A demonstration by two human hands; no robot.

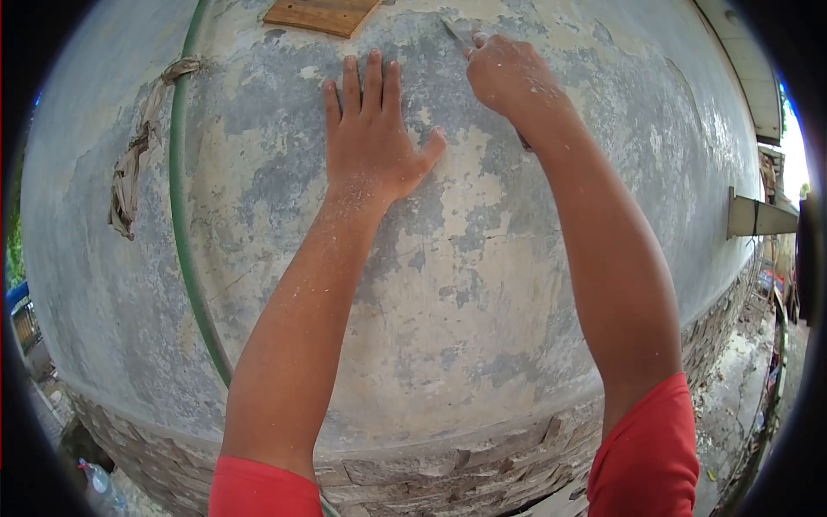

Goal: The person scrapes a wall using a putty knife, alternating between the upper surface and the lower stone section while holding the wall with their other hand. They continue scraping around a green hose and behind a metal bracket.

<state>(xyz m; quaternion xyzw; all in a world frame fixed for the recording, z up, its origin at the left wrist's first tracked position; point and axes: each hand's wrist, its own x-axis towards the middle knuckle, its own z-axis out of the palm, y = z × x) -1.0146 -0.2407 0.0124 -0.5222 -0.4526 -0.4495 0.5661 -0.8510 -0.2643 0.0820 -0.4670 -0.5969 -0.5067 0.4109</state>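
Note:
My left hand (370,142) lies flat on the patchy grey and cream wall (482,284), its fingers spread and pointing up. Higher up and to the right, my right hand (508,73) is closed round a scraper (457,33), whose thin blade points to the upper left against the wall. Part of its handle shows below my palm. Pale flecks of dust cover both hands and forearms. Above my left hand, a brown wooden board (323,13) sits at the top edge of the view.
A green hose (179,164) runs down the wall at the left, with a ragged cloth strip (129,177) tied to it. Rough stonework (448,470) edges the wall's base. A metal bracket (760,215) juts out at the right. A plastic bottle (102,484) lies at the lower left.

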